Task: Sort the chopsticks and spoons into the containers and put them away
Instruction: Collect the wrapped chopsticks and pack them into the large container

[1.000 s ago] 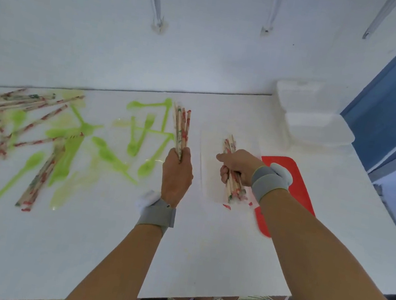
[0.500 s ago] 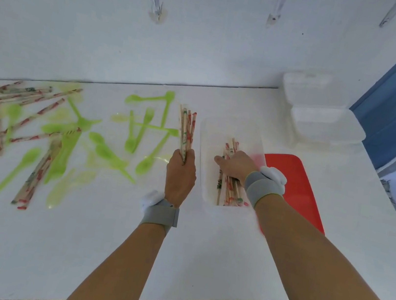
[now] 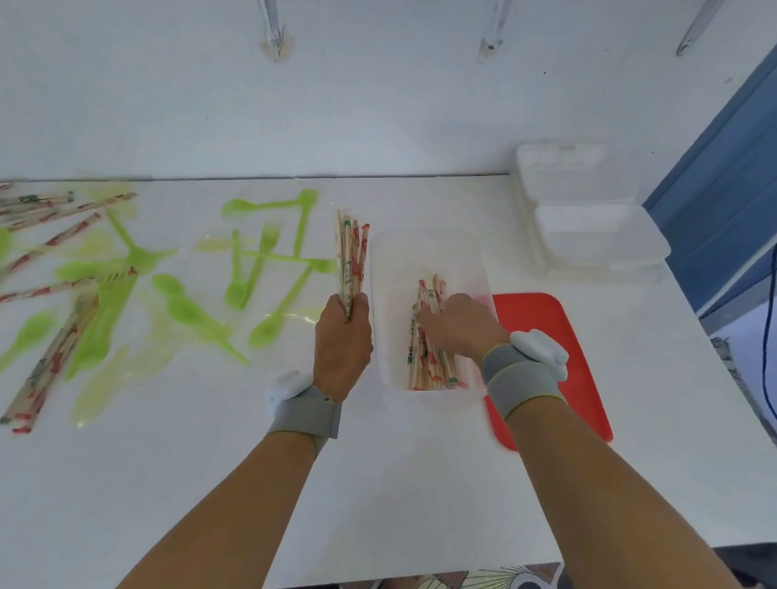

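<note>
My left hand [image 3: 343,338] grips a bundle of paper-wrapped chopsticks [image 3: 348,260] upright, just left of a clear plastic container [image 3: 387,304]. My right hand [image 3: 460,326] reaches into that container and lies over a second bundle of wrapped chopsticks [image 3: 430,373] resting on its floor; whether its fingers still hold them is hidden. More wrapped chopsticks [image 3: 46,361] and several green plastic spoons [image 3: 201,317] are scattered over the white table [image 3: 195,492] to the left.
A red lid [image 3: 567,366] lies under the container's right side. Two stacked clear containers [image 3: 592,234] stand at the back right by the wall. The table's front edge is close to my body; a blue panel and cable are at the right.
My right hand has lowered its bundle of chopsticks into the clear container, where it now lies flat. My left hand has kept its bundle upright beside the container.
</note>
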Available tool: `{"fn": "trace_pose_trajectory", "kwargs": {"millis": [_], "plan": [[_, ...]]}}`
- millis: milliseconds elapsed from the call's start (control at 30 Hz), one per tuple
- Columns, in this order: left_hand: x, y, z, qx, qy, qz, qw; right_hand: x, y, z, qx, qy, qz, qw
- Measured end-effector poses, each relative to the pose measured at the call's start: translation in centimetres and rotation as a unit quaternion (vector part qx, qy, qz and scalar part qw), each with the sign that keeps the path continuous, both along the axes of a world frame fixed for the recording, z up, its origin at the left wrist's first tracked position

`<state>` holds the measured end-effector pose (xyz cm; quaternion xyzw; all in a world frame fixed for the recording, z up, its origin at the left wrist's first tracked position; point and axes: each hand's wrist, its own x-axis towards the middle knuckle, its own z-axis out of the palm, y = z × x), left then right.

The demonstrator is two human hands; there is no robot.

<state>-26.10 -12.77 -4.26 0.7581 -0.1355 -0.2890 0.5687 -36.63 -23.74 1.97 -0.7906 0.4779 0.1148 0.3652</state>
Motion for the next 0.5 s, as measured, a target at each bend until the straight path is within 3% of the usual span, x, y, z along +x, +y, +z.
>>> {"fn": "trace_pose_trajectory", "kwargs": {"millis": [333,500], "plan": [[-0.2,0.8,0.0,-0.020,0.049,0.004,0.999,-0.2,1.7,0.5,-0.114,0.067,0.095,0.987],[-0.1,1.1,-0.1,-0.022,0.062,0.007,0.998,0.4,1.8,-0.6,-0.074,0.074,0.109,0.988]]}}
